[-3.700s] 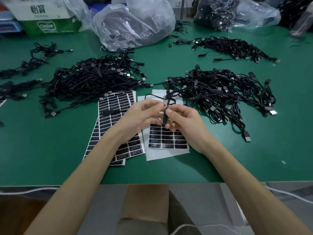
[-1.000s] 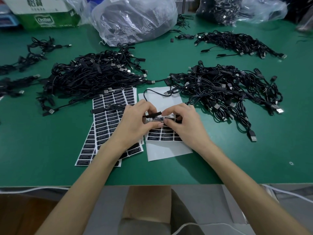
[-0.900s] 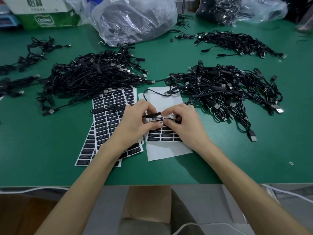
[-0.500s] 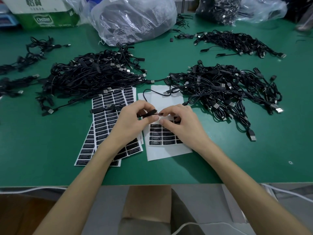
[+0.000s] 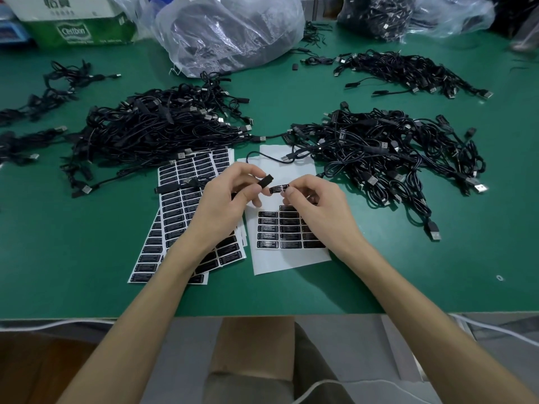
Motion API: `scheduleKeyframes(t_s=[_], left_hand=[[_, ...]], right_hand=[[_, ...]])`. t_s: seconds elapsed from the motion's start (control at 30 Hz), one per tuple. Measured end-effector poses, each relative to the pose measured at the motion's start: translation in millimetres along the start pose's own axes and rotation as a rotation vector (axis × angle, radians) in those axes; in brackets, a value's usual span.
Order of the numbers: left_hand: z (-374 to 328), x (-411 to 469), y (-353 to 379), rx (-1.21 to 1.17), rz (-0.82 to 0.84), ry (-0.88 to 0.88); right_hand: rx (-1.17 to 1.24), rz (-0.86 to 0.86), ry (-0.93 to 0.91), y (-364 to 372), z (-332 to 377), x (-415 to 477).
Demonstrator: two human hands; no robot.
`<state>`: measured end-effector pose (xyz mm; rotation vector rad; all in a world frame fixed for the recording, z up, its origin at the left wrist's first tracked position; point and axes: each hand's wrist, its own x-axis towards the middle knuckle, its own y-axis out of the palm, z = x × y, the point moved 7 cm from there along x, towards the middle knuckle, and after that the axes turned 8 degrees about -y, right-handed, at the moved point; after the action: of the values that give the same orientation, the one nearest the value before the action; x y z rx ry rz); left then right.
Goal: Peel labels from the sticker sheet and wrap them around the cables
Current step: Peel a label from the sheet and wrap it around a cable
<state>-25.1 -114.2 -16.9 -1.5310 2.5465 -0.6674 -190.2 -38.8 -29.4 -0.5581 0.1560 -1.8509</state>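
My left hand (image 5: 226,202) pinches the black controller block of a cable (image 5: 266,181) just above the sticker sheets. My right hand (image 5: 316,204) holds a peeled black label (image 5: 279,188) between thumb and forefinger, a small gap from the block's end. Below them lies a white sticker sheet (image 5: 287,255) with a few rows of black labels left. Fuller sticker sheets (image 5: 180,211) lie fanned out under my left wrist. The held cable's cord (image 5: 262,157) loops back across the top of the white sheet.
Big heaps of black cables lie at the left (image 5: 157,126) and the right (image 5: 388,153), a smaller heap at the far right (image 5: 408,71). Plastic bags (image 5: 230,30) and a green carton (image 5: 78,30) stand along the back. The green table's front edge (image 5: 262,314) is near.
My right hand has lifted a label off the white sheet and both hands have risen, holding the label beside the cable's block.
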Motion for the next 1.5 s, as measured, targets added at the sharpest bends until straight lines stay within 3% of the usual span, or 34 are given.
scheduleKeyframes(t_s=[0.3, 0.57, 0.77, 0.93, 1.17, 1.5], left_hand=[[0.8, 0.2, 0.5, 0.087, -0.037, 0.027], [-9.3, -5.6, 2.5, 0.442, -0.128, 0.221], [-11.4, -8.9, 11.7, 0.338, 0.009, 0.224], [-9.4, -10.3, 11.9, 0.289, 0.026, 0.188], [-18.4, -12.3, 9.1, 0.506, -0.103, 0.293], [-19.3, -13.9, 6.5, 0.472, -0.136, 0.294]], right_hand=[[0.014, -0.005, 0.027, -0.3, -1.3, -0.6], [0.061, -0.037, 0.018, -2.2, 2.2, -0.7], [0.163, -0.018, 0.004, -1.9, 2.1, -1.9], [0.208, -0.009, -0.001, -2.1, 0.7, -2.2], [0.339, -0.108, 0.077, -9.8, 0.0, -3.2], [0.312, -0.141, 0.077, -9.3, 0.2, -3.1]])
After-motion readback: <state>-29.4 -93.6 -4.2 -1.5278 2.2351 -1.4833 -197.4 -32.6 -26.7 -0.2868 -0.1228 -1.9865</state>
